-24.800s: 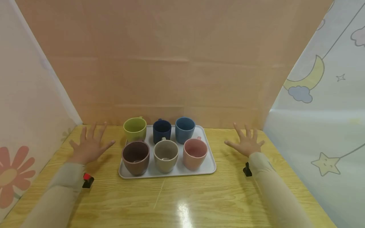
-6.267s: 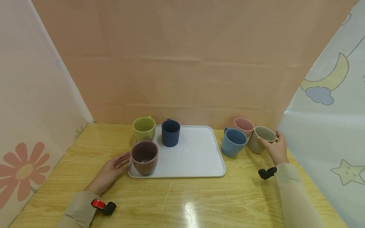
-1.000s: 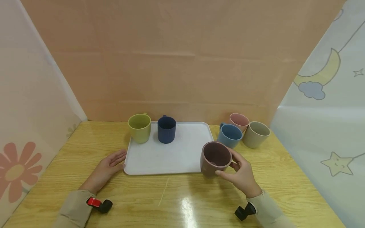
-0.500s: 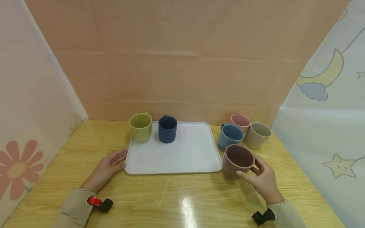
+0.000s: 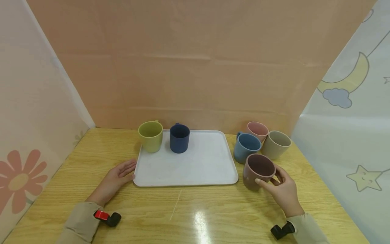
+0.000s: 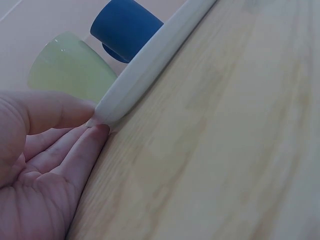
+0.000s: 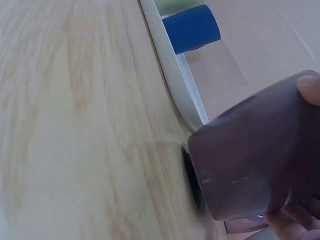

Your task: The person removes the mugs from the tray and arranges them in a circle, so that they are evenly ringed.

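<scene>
My right hand [image 5: 284,192] grips a brown mug [image 5: 251,176], thumb on the near side by the rim and fingers behind at the handle side. It stands just right of the white tray [image 5: 189,171]. In the right wrist view a dark shadow lies under the mug's base, close over the wood. My left hand [image 5: 114,181] pinches the tray's left edge; the left wrist view shows the thumb [image 6: 65,111] on the rim and fingers below. A yellow-green mug [image 5: 150,138] and a dark blue mug [image 5: 179,139] stand at the tray's back left.
Right of the tray, on the wooden table [image 5: 158,217], a light blue mug [image 5: 242,151], a pink mug [image 5: 257,130] and a beige mug [image 5: 273,149] stand close together, just behind the brown mug. A tan back panel [image 5: 195,67] and patterned side walls enclose the table.
The right hand has carried the brown mug rightward from over the tray's front right corner to beside the tray, and lowered it. The left hand stays at the tray's edge.
</scene>
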Tool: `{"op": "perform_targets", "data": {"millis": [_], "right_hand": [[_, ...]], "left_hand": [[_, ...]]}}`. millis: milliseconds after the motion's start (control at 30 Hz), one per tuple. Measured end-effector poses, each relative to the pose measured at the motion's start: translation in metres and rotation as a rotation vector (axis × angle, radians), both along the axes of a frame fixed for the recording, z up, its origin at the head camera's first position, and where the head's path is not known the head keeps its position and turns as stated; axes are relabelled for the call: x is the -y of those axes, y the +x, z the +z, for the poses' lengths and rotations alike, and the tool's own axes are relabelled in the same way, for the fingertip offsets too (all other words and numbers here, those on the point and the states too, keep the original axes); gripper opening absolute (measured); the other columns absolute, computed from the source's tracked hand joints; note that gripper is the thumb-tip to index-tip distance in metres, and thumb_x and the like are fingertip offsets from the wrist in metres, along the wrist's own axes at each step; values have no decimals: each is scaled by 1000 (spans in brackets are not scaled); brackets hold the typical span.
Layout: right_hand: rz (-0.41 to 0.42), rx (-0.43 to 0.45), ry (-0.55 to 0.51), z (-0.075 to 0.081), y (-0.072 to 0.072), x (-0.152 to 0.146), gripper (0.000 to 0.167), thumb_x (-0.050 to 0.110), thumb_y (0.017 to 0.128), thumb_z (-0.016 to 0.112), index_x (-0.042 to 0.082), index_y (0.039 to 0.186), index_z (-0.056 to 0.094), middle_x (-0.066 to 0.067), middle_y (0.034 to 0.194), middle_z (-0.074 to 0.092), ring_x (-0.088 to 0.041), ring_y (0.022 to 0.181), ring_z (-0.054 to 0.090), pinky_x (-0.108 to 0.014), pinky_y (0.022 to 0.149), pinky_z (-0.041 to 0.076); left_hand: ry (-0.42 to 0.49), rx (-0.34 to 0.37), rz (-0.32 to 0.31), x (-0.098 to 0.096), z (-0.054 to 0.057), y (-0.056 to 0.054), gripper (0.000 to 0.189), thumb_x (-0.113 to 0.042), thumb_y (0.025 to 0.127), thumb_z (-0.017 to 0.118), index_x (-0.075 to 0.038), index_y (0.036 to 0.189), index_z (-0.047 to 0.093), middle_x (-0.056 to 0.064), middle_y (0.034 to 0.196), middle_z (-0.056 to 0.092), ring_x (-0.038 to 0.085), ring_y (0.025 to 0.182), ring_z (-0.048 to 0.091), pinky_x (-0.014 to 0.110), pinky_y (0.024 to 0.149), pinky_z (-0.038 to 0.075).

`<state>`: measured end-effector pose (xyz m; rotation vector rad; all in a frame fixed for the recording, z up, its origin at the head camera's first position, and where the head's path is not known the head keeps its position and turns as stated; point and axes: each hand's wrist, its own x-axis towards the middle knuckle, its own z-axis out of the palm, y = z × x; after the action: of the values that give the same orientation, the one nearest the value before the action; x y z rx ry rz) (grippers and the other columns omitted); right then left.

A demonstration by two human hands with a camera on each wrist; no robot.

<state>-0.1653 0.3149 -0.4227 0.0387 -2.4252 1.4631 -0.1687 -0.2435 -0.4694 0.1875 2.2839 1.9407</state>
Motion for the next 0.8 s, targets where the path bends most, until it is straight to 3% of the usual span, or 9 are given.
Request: {"op": "perform_targets", "data": {"millis": [167, 433, 667, 800], "right_hand": [[-25, 33, -26, -1, -3, 1, 75, 8, 82, 86, -2, 146, 48, 3, 134, 54, 10, 119, 49, -8, 90, 48], [-22, 78, -71, -7, -10, 4, 79, 8, 84, 85, 0, 149, 41, -5, 141, 46, 8, 124, 45, -7, 92, 45], [34, 92, -54, -6, -13, 7, 81, 11, 87, 82, 1, 150, 33, -8, 143, 42, -7, 131, 45, -6, 92, 45], [66, 122, -20, -2, -11, 8, 82, 14, 89, 81, 2, 151, 28, -10, 146, 37, -9, 128, 44, -7, 88, 46]], "left_hand": [[-4, -3, -5, 0, 1, 0, 72, -15, 101, 64, 5, 157, 25, 26, 160, 32, 37, 146, 31, 8, 97, 41], [-1, 2, 5, 0, 2, -1, 72, -15, 101, 65, 4, 158, 26, 25, 160, 33, 36, 145, 32, 8, 97, 41], [-10, 5, 7, -1, 2, -1, 71, -15, 101, 65, 3, 158, 26, 25, 159, 34, 30, 145, 35, 8, 97, 42], [-6, 3, 1, 0, 1, -1, 72, -15, 101, 65, 5, 158, 25, 26, 159, 33, 24, 143, 38, 9, 97, 42]]}}
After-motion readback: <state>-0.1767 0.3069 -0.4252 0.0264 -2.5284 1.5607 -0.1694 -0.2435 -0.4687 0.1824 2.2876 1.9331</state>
